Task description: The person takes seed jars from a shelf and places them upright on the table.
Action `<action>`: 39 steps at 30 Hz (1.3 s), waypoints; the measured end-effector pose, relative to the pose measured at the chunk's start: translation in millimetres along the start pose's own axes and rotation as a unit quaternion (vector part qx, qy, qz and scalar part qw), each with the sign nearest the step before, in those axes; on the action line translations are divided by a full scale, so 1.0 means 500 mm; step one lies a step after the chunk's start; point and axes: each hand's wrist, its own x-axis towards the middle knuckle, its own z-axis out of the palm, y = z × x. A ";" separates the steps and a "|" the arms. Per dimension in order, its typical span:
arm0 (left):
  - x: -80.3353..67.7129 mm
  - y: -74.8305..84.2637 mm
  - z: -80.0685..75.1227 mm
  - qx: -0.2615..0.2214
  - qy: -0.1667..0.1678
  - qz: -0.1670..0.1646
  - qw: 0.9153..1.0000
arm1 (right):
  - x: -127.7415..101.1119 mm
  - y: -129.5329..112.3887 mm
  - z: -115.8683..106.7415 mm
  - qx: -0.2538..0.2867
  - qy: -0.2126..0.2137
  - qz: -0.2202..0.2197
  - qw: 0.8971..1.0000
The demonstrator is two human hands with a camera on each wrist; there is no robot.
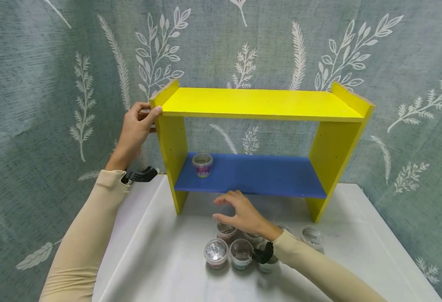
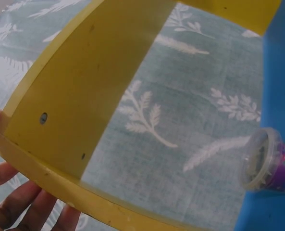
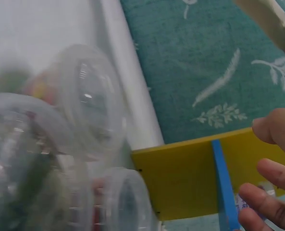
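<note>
My left hand (image 1: 135, 128) grips the upper left side of a small yellow shelf unit (image 1: 260, 102), thumb at the front edge and fingers round the outside. On its blue shelf board (image 1: 258, 174), near the left end, stands a clear lidded plastic tub (image 1: 202, 166) with a purple label. My right hand (image 1: 241, 214) hovers just in front of that board, fingers loosely curved and holding nothing. Under and around the right wrist, several similar tubs (image 1: 216, 253) stand on the table, partly hidden by the hand and forearm. Large and close, tubs (image 3: 92, 101) also fill the right wrist view's left side.
A white cloth (image 1: 160, 256) covers the table, on which the shelf unit stands. One tub (image 1: 312, 235) sits apart to the right, near the unit's right leg. Green-grey fabric (image 1: 92, 138) with white leaf patterns hangs behind and at both sides.
</note>
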 end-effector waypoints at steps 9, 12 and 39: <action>-0.001 0.003 0.002 0.002 -0.002 0.001 1.000 | 0.057 0.018 -0.002 0.027 0.043 0.027 0.998; 0.001 0.003 0.004 -0.004 -0.005 0.001 1.000 | 0.076 0.025 -0.004 0.036 0.058 0.043 0.997; -0.005 0.007 0.004 -0.008 -0.002 0.001 1.000 | 0.203 0.083 0.004 0.095 0.098 0.196 0.971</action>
